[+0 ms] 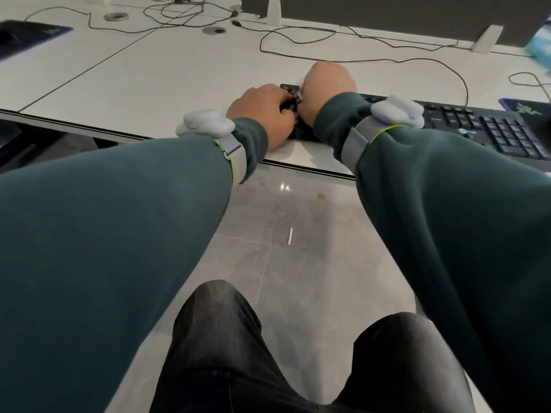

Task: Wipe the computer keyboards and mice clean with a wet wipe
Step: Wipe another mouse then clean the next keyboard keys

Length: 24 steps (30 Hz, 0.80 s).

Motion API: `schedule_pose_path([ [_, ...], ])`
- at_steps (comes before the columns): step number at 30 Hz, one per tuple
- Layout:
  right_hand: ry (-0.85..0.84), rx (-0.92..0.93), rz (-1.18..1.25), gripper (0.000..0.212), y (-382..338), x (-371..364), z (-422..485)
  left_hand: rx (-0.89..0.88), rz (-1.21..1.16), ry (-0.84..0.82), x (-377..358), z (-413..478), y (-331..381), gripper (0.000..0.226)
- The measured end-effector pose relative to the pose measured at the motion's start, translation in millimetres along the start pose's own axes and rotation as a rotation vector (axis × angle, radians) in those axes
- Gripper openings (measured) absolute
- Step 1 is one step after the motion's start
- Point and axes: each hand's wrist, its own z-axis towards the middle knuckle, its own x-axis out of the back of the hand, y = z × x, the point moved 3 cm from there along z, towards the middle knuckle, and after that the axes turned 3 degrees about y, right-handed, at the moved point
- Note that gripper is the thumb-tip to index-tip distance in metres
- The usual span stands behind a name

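At centre frame, the left grip (262, 110) curls its fingers round the left end of the keyboard (483, 126) on the white tabletop (179, 79). The right grip (325, 90), just beside it, clenches a mostly hidden wet wipe (300, 98) against the keys.

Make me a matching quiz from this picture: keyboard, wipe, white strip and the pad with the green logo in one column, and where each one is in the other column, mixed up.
Things
1. keyboard
2. wipe
3. white strip
4. logo pad

Places
A. on the floor
B. at the desk's right edge
C. bunched in the right hand
D. along the desk's near edge, left hand on its end

Pairs: 1-D, 2-C, 3-A, 4-B
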Motion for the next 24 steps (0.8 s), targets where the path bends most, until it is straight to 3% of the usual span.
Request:
schedule_pose_path([
  [4,0.101,-0.211,-0.103,0.026,60,11,-11,0.004,-0.033,-0.019,-1,-3,-1,0.061],
  [8,0.12,-0.284,-0.076,0.028,100,19,-18,-0.008,-0.035,-0.013,-4,1,-3,0.056],
  [10,0.052,-0.235,-0.119,0.026,91,16,-14,-0.018,-0.04,-0.009,-6,2,-4,0.042],
  [15,-0.017,-0.005,-0.048,0.012,10,-1,0,-0.021,-0.054,0.036,-4,3,-4,0.032],
  [18,-0.026,0.035,0.046,0.006,-12,-7,-3,-0.018,-0.076,0.031,-4,2,-5,0.033],
  [21,0.05,-0.146,0.04,0.018,27,-1,-9,-0.004,-0.069,0.032,-5,2,-7,0.031],
  [24,0.085,-0.293,-0.163,0.028,84,10,-14,0.015,-0.089,0.035,-5,3,-7,0.03],
])
